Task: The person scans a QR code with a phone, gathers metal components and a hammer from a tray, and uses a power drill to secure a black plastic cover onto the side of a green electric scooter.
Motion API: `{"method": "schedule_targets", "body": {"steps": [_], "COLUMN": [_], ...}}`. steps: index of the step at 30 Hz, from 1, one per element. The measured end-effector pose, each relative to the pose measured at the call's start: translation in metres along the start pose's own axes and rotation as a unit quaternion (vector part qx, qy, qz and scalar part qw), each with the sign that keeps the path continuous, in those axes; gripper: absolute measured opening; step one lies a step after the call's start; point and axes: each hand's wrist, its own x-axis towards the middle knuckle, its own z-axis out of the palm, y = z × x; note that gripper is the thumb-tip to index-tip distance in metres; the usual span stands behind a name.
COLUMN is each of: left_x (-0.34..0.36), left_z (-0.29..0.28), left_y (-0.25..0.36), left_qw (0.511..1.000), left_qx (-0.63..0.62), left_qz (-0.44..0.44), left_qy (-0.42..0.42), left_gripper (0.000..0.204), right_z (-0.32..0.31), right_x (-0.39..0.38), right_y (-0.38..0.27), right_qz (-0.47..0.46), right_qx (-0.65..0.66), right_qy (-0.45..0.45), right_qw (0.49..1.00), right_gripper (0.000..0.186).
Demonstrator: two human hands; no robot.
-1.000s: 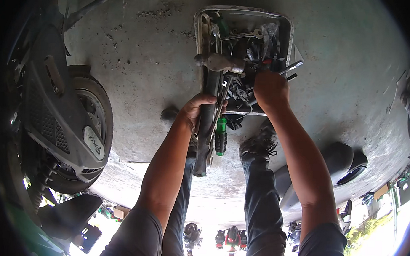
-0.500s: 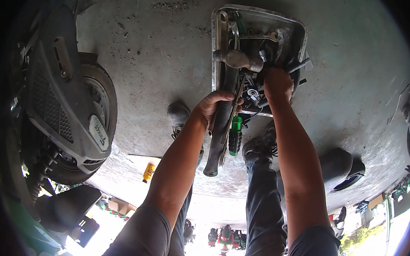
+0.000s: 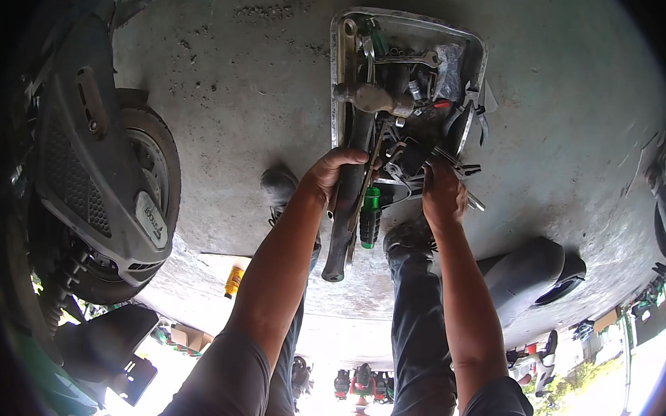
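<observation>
A metal tray (image 3: 334, 67) full of tools rests on the floor. My left hand (image 3: 325, 176) is closed at its near left corner, the thumb across the handle of a ball-peen hammer (image 3: 375, 98). Other long tools run beside that handle, and a green-and-black screwdriver (image 3: 370, 217) sticks out below the fingers. At the near right corner my right hand (image 3: 445, 196) is closed on several thin metal tools, their ends jutting out to the right; their kind is unclear. Pliers (image 3: 471, 106) lie over the tray's right rim, and an open-end wrench (image 3: 421, 59) lies at the far end.
A scooter (image 3: 104, 176) with its wheel stands at the left. A yellow bottle (image 3: 233, 282) is on the floor, left of my left arm. Right of my right arm lies a dark scooter seat (image 3: 527, 268). My shoes (image 3: 406, 241) are close to the tray.
My right hand has drawn back from inside the tray to its near right corner with metal tools in its grip, uncovering pliers and a red-tipped tool. My left hand keeps its hold.
</observation>
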Motion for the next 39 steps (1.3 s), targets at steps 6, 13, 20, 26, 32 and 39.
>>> {"method": "schedule_targets", "body": {"steps": [6, 13, 20, 26, 32, 39], "left_x": [0.005, 0.005, 0.004, 0.008, 0.01, 0.015], "left_z": [-0.001, -0.003, 0.003, 0.001, -0.006, -0.01], "left_y": [-0.004, -0.006, -0.003, -0.004, -0.004, -0.007], "left_qw": [0.999, 1.0, 0.999, 0.999, 1.0, 0.999], "left_qx": [-0.015, -0.013, -0.018, -0.021, -0.001, -0.018], "left_qz": [0.002, 0.001, 0.002, 0.006, 0.008, -0.008], "left_qy": [-0.038, -0.023, -0.029, -0.038, -0.029, -0.032], "left_gripper": [0.045, 0.045, 0.04, 0.04, 0.046, 0.043], "right_z": [0.0, 0.014, 0.017, 0.019, 0.024, 0.041], "right_x": [0.051, 0.088, 0.09, 0.081, 0.072, 0.096], "right_y": [0.005, -0.024, -0.033, -0.017, -0.011, -0.02], "right_qz": [-0.131, 0.041, 0.102, 0.093, 0.012, 0.056], "right_qx": [-0.059, -0.197, -0.169, -0.115, 0.171, 0.134], "right_qy": [0.03, -0.131, -0.154, -0.128, 0.06, 0.161], "right_qw": [0.989, 0.971, 0.968, 0.981, 0.983, 0.976], "right_gripper": [0.015, 0.016, 0.019, 0.018, 0.018, 0.02]}}
